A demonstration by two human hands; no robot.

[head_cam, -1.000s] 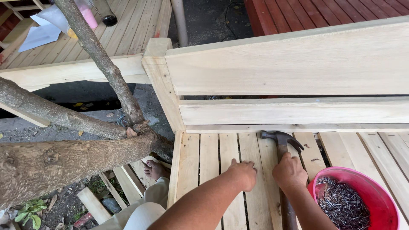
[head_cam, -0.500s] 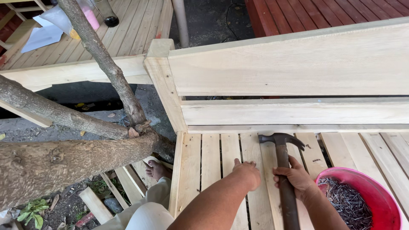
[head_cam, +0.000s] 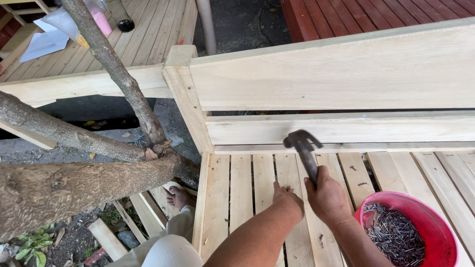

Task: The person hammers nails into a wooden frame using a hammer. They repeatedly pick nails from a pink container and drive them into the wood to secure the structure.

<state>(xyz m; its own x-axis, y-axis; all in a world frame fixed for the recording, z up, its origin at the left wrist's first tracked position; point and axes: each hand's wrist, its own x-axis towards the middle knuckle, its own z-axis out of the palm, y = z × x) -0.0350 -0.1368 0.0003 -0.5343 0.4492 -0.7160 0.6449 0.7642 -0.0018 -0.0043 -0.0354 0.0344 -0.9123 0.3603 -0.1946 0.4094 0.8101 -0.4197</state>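
Observation:
My right hand grips the handle of a claw hammer, whose dark metal head is raised above the pale wooden seat slats of an unfinished bench. My left hand rests fingers-down on a slat just left of the hammer; whether it pinches a nail is hidden. A pink bowl full of nails sits on the slats to the right of my right forearm.
The bench backrest boards rise behind the slats. A thick tree trunk and branches cross on the left. My bare foot stands on scrap boards below. A wooden deck with paper and a bottle lies beyond.
The hammer has swung up from lying low on the slats to a raised position. My left hand stays pressed on the same slat.

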